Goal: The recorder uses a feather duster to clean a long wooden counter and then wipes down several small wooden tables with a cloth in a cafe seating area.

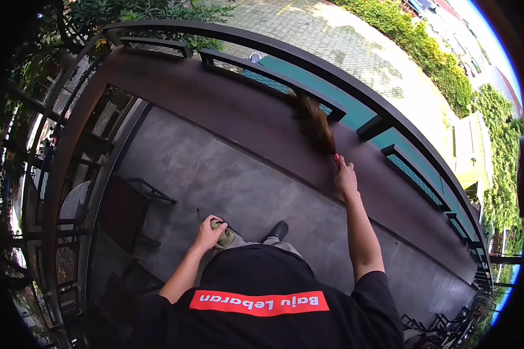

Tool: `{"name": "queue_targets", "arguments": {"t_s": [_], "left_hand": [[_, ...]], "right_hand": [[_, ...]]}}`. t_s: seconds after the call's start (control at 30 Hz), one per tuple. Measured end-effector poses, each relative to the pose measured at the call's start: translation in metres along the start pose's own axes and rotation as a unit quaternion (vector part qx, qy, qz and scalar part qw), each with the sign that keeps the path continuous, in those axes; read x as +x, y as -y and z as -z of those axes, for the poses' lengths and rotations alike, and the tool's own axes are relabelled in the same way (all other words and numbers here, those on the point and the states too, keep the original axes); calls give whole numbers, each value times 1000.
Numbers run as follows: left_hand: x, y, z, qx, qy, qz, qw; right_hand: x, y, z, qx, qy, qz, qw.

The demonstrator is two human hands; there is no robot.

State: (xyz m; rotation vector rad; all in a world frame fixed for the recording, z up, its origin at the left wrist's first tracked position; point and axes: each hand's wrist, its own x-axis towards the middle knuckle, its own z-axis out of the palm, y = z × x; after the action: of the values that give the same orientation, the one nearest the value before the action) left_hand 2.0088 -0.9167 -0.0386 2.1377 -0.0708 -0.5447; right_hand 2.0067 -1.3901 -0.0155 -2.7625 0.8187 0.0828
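My right hand (pixel 346 175) grips the red handle of a brown feather duster (pixel 315 124). The duster's blurred head is over the long dark counter (pixel 244 107), close to the metal railing (pixel 297 70) at its far edge. Near my waist, my left hand (pixel 211 233) is closed around a bunched olive-green cloth (pixel 224 238). Whether the feathers touch the counter cannot be told.
A dark chair (pixel 124 209) stands on the grey concrete floor (pixel 192 161) at the left. More chairs (pixel 441 325) are at the lower right. Mesh panels run below the rail, with a teal surface (pixel 305 72) and a paved yard (pixel 332 39) beyond.
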Motion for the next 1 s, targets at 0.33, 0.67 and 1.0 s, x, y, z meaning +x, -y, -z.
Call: {"name": "queue_targets", "arguments": {"t_s": [0.33, 0.67, 1.0], "left_hand": [[-53, -47, -75, 3, -2, 62, 998], [-74, -56, -95, -9, -26, 62, 998], [-141, -6, -107, -32, -42, 34, 998]], "right_hand": [[-24, -42, 28, -59, 29, 306, 950], [-9, -94, 2, -57, 17, 217, 974], [-83, -161, 17, 9, -53, 10, 999]]}}
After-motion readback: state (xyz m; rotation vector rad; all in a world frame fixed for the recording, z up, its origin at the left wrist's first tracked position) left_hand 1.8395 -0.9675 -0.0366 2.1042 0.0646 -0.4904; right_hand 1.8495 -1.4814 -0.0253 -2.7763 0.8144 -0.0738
